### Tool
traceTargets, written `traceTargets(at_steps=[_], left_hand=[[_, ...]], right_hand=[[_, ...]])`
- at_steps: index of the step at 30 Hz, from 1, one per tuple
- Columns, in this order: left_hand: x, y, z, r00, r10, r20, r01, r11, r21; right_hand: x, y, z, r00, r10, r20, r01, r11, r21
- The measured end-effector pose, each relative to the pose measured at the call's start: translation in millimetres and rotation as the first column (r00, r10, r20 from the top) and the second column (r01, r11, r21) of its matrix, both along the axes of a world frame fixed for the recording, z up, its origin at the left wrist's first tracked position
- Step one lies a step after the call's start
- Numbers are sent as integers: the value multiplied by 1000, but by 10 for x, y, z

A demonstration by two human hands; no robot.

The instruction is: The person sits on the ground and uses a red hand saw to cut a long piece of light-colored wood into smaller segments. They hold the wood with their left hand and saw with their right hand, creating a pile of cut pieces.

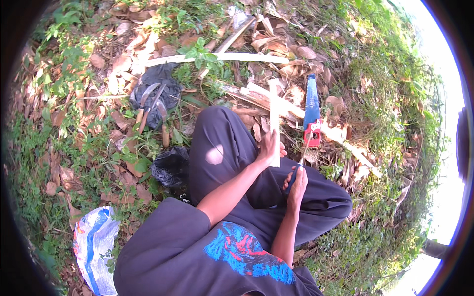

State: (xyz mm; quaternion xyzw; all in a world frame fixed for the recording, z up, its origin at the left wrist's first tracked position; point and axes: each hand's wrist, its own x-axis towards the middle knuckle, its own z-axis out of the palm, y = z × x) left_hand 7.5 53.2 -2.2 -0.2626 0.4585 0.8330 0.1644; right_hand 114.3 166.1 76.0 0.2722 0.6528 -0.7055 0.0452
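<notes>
While leafy ground [98,172] spreads around a seated person [168,251], the left hand [269,148] holds a pale wood strip [274,106] near its closer end, a red-handled saw [312,106] lies right of it, and the right hand [297,183] grips a blue-handled tool [296,172].

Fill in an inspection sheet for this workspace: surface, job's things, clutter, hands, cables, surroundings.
Surface: ground strewn with dry leaves.
Job's things: pale wooden strip; blue-handled tool with a thin shaft; red-handled saw lying ahead, contact with the shaft unclear.
Clutter: bladed tools on black plastic; white-and-blue sack; longer pale strip lying crosswise.
Hands: left hand holds the wooden strip; right hand grips the blue handle.
Cables: nothing seen.
Surroundings: green plants; right edge too bright to read.
</notes>
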Motion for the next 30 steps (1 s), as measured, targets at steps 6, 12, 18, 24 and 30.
traceTargets(at_steps=[6,12,18,24,30], left_hand=[[-49,2,-123,997,-74,14,75,983,-165],[24,40,-171,992,-116,-52,47,715,-698],[255,-493,743,802,-192,-566,-335,639,-692],[227,-2292,1265,750,199,-631,-611,573,-545],[791,-3490,655,995,21,100,100,-28,-995]], right_hand=[[73,65,-117,999,-8,-50,8,1000,-14],[135,88,-225,999,-12,-38,10,998,-59],[103,80,-212,992,123,-16,-123,992,6],[67,10,-254,991,133,29,-135,988,78],[-248,-238,27,980,196,-44,-194,979,63]])
